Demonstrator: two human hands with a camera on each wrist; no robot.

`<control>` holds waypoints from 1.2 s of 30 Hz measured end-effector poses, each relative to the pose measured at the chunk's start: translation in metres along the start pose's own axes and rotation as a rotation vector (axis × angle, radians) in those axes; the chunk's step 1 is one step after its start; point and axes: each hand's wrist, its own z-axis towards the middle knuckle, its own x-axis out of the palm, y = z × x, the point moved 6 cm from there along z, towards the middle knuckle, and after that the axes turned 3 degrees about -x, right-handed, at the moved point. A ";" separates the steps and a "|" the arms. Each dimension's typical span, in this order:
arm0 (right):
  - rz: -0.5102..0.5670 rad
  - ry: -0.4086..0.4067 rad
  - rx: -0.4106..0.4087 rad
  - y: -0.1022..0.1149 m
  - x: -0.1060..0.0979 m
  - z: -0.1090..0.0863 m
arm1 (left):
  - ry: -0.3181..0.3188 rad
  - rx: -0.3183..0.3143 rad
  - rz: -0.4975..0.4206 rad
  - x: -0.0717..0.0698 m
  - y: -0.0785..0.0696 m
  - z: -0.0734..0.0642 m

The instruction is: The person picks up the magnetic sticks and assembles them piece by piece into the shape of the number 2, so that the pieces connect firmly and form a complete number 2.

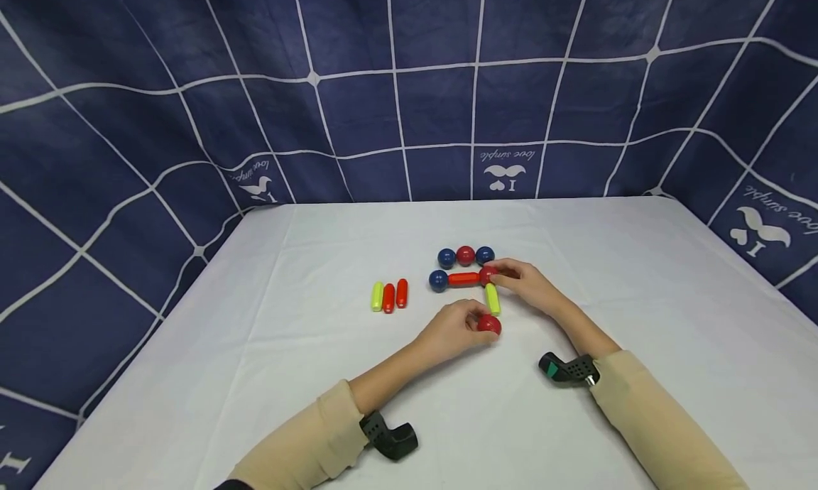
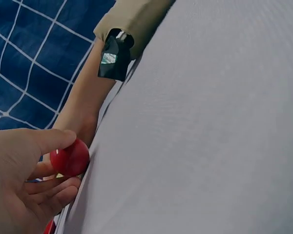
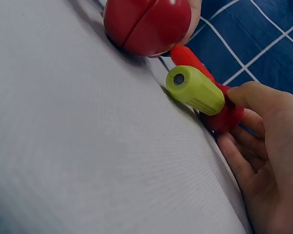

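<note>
My left hand (image 1: 455,328) pinches a red ball (image 1: 490,324) between thumb and fingers, just short of the free end of a yellow-green rod (image 1: 492,300). My right hand (image 1: 529,285) grips another red ball (image 1: 488,274), to which that rod is joined. A red rod (image 1: 464,279) runs from this ball to a blue ball (image 1: 438,280) at the left, making an L shape. Up close in the right wrist view, the yellow-green rod (image 3: 198,92) shows a dark round tip facing the left hand's red ball (image 3: 149,24).
Behind the L shape lie a blue ball (image 1: 446,258), a red ball (image 1: 466,255) and a blue ball (image 1: 485,255) in a row. To the left are a yellow-green rod (image 1: 377,296) and two red rods (image 1: 388,298) on the white tablecloth (image 1: 319,376). A dark blue checked curtain (image 1: 358,113) hangs behind.
</note>
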 end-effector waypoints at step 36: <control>0.032 -0.028 -0.005 -0.003 0.002 0.000 | -0.148 -0.015 -0.048 0.008 0.003 0.009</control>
